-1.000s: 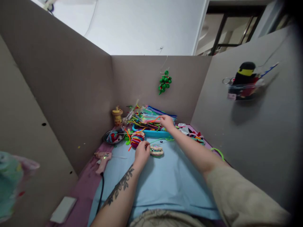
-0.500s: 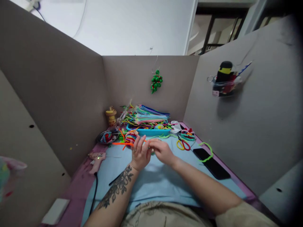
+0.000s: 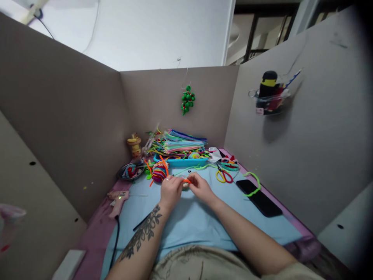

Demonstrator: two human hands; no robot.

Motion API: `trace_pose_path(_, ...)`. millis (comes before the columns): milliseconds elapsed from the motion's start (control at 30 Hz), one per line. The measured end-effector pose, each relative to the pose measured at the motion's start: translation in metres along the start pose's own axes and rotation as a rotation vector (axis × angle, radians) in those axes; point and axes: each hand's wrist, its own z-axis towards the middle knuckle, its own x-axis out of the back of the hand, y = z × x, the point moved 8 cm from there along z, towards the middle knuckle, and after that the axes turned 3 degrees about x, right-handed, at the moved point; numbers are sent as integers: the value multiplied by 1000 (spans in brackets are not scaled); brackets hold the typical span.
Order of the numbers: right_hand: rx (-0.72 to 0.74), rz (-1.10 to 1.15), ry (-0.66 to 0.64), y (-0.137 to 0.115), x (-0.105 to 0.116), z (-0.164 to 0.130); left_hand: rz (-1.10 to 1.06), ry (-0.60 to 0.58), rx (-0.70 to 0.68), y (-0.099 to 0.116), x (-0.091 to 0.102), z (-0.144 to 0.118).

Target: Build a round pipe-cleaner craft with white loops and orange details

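Orange pipe cleaner (image 3: 186,180) pinched between both hands, left hand (image 3: 170,190) and right hand (image 3: 201,188) closed on it over the blue mat (image 3: 204,221) at mid-surface; a small piece sits between the fingers, probably the striped bit, view too small to confirm. Bend looks barely begun, most shaping left. Nearby: striped ball (image 3: 159,174) just behind, tray (image 3: 180,160) of stems, scissors (image 3: 223,175), phone (image 3: 259,197), glue gun (image 3: 118,197) at left. Nothing blocks the hands.
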Motion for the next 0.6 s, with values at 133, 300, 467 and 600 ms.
trace_pose_path(133, -76, -79, -38, 16, 2, 1, -38, 25, 72, -10, 4, 1)
trace_pose_path(300, -13, -155, 8, 17, 8, 3, -24, 43, 144, -18, 6, 2)
trace_pose_path(467, -17, -180, 37, 18, 11, 3, 65, 134, 252, -23, 18, 5)
trace_pose_path(600, 25, -197, 10, 12, 7, 2, 171, 219, 311, -17, 30, 4)
